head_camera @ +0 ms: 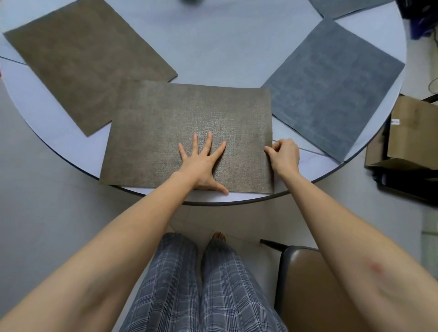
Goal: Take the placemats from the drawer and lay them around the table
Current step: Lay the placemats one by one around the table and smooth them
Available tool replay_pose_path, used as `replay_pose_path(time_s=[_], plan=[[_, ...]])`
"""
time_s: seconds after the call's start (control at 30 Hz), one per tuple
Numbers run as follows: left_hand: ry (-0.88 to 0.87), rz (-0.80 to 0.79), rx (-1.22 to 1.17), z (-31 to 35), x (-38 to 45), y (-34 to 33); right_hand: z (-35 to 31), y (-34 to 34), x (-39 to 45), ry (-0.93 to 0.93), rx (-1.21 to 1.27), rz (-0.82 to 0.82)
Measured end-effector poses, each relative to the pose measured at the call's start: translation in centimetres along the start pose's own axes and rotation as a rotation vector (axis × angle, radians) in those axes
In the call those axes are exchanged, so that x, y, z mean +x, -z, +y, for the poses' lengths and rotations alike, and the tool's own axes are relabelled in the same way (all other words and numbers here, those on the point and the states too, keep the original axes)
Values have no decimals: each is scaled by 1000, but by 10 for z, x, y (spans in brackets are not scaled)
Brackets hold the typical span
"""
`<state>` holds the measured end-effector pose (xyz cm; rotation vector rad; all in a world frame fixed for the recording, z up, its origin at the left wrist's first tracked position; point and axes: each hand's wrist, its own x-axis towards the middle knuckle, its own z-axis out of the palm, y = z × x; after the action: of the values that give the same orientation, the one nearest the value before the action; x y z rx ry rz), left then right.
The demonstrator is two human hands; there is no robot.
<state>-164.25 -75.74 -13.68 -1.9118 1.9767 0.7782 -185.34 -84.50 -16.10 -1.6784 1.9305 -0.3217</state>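
A brown woven placemat lies flat at the near edge of the round white table. My left hand presses on it with fingers spread. My right hand pinches the mat's right edge between thumb and curled fingers. A second brown placemat lies to the left, its corner tucked under the near mat. A grey placemat lies to the right. The corner of another grey placemat shows at the far right rim.
A chair with a tan seat stands by my right leg. Cardboard boxes sit on the floor right of the table. A dark object sits at the table's far edge.
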Motion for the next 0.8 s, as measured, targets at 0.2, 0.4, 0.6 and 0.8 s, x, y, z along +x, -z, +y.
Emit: replay_pose_path(time_s=[0.2, 0.4, 0.6, 0.8], plan=[[-27, 26, -27, -4, -5, 2, -9, 10, -21, 42, -95, 147], [92, 518, -346, -59, -40, 7, -50, -5, -73, 399, -150, 89], [599, 603, -466, -173, -82, 6, -130, -76, -117, 539, -220, -305], [558, 424, -551, -221, -93, -1, -169, -128, -146, 426, -368, -345]])
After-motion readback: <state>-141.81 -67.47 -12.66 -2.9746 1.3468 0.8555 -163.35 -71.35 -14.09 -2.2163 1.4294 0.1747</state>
